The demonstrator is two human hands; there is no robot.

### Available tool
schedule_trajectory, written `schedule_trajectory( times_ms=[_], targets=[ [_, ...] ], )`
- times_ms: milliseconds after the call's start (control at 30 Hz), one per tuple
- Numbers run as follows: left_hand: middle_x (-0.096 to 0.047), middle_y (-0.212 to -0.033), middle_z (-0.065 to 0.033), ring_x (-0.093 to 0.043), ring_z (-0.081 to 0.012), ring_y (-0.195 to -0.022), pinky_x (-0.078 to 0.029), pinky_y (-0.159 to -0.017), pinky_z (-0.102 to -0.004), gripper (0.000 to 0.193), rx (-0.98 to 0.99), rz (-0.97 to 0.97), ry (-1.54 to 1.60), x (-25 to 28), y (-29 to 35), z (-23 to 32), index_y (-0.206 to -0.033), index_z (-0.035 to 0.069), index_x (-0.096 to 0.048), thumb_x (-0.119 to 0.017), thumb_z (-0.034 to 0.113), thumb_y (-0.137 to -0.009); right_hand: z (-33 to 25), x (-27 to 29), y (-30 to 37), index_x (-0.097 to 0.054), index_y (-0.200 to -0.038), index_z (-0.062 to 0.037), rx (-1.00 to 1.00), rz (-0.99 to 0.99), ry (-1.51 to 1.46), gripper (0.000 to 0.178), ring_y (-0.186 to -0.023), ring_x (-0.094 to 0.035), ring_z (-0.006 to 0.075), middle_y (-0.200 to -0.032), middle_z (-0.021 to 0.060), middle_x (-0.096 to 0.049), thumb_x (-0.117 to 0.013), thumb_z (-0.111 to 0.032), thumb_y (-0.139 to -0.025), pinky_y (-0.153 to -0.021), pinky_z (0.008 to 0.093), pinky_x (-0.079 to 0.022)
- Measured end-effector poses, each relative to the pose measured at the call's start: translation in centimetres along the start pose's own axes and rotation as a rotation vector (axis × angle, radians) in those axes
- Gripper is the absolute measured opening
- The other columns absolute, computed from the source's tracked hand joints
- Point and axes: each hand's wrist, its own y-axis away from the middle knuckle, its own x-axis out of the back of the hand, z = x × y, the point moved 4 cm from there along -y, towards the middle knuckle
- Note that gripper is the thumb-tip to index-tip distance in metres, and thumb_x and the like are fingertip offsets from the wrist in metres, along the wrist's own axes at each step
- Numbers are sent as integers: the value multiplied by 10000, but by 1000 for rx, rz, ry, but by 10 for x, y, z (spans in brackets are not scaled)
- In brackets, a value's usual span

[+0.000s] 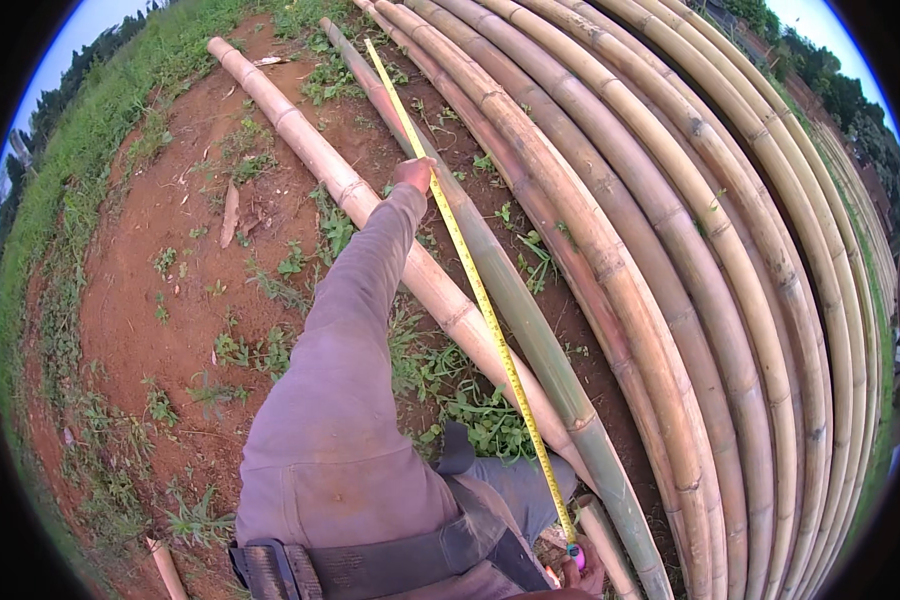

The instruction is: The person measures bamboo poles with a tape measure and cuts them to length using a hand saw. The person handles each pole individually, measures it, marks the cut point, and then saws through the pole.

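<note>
A yellow tape measure blade (482, 297) is pulled out long, running from the far end of a greenish bamboo pole (530, 330) back toward me. My left hand (413, 174), at the end of my outstretched arm, is closed at the blade's edge, partway along the pole. Low in the view, my right hand (588, 573) is curled around the pink and blue tape case (575, 555), partly cut off by the picture's edge. A paler bamboo pole (300, 130) lies under my left forearm and meets the greenish one at a narrow angle.
Several long bamboo poles (660, 200) lie side by side along the right. Red soil (170, 290) with weeds spreads to the left, bordered by grass (80, 150). Short bamboo pieces lie near me, one at the lower left (166, 568) and another beside my right hand (610, 548).
</note>
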Motion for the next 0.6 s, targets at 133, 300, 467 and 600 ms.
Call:
schedule_trajectory(
  times_ms=[133,300,467,600],
  targets=[
    [-738,-900,-92,-662,-170,-661,-551,-615,-312,403,-84,-3,-106,6,26,19,-1195,4,-701,-640,338,-978,-57,-27,-64,-627,-1228,46,14,-26,-145,416,-829,-644,155,-978,98,-643,-664,-214,-905,-732,301,-539],
    [-603,-1376,-143,-518,-355,-1330,-369,-1148,-500,517,-734,283,-1088,97,60,16,-1429,113,-560,-621,375,-988,-120,-70,-194,-601,-1304,-9,161,-24,-218,472,-668,-617,119,-908,62,-625,-652,-285,-923,-597,277,-533],
    [-248,-1668,-164,-120,-358,-1572,-29,-1276,-535,779,-448,312,-1554,210,60,-47,-1587,130,-336,-587,528,-966,-191,-113,-308,-617,-1277,-18,148,-111,-320,394,-709,-595,90,-913,30,-606,-641,-248,-958,-586,263,-548],
    [-166,-1688,-211,-83,-365,-1582,-5,-1280,-538,913,-399,53,-1602,206,78,-44,-1617,65,-266,-545,626,-954,-265,-144,-386,-621,-1273,-46,81,-132,-294,394,-600,-594,107,-815,39,-617,-631,-272,-951,-512,256,-495]
  ],
)
